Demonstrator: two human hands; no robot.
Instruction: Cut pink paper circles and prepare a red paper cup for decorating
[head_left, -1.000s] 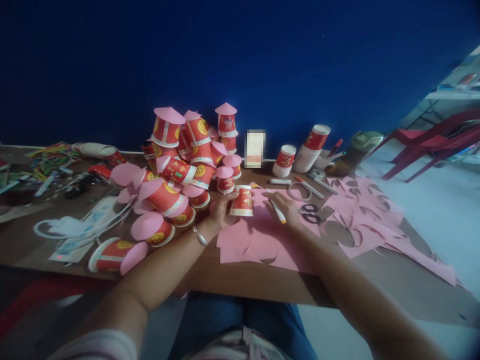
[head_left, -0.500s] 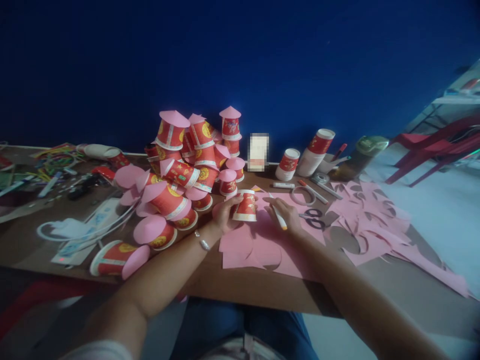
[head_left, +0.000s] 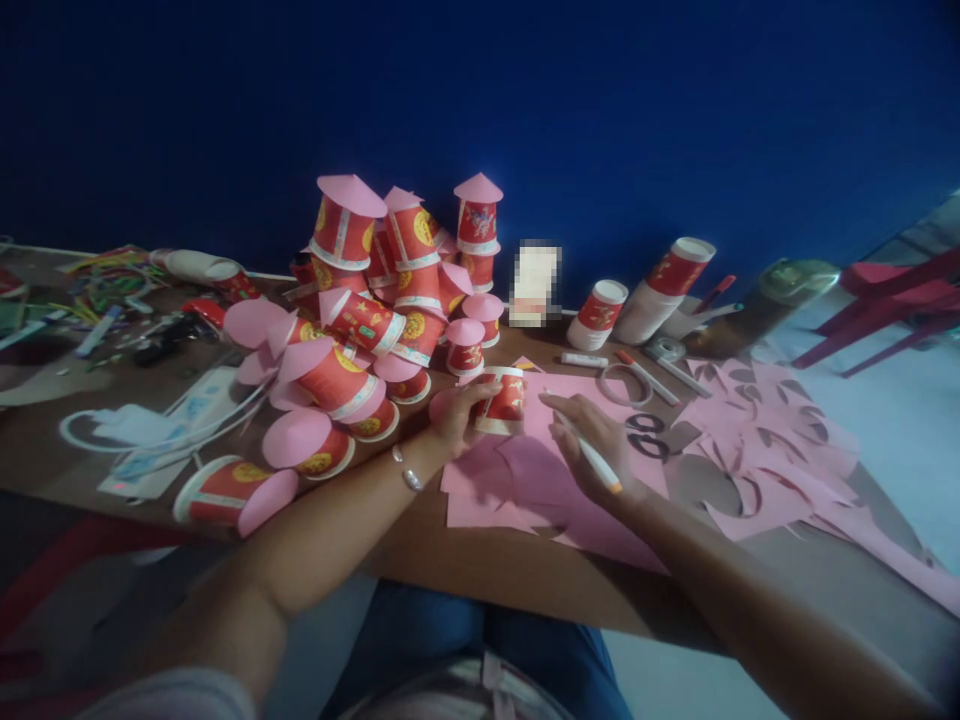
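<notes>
My left hand [head_left: 454, 416] is closed around a red paper cup [head_left: 507, 402] with gold and white print, holding it above the pink paper. Between the fingers of my right hand [head_left: 592, 436] rests a white marker [head_left: 598, 464] with an orange end, which points towards me. A small gap separates that hand from the cup. Beneath both hands lie sheets of pink paper [head_left: 540, 508], with curved outlines on them. Left of my left hand is a pile of red cups [head_left: 358, 325], several topped with pink paper cones [head_left: 351, 194].
Scissors [head_left: 646, 440], a tape roll [head_left: 625, 386] and pens [head_left: 648, 378] lie on the right, near pink paper scraps [head_left: 780, 450]. Stacked cups [head_left: 664, 285] lean behind them. A power strip [head_left: 176, 430] with a white cable lies left. A blue wall [head_left: 480, 100] rises behind the table.
The view has shifted slightly. My right hand has drawn a little to the right and towards me, and the marker has turned in it. The cup stays in my left hand, tilted differently.
</notes>
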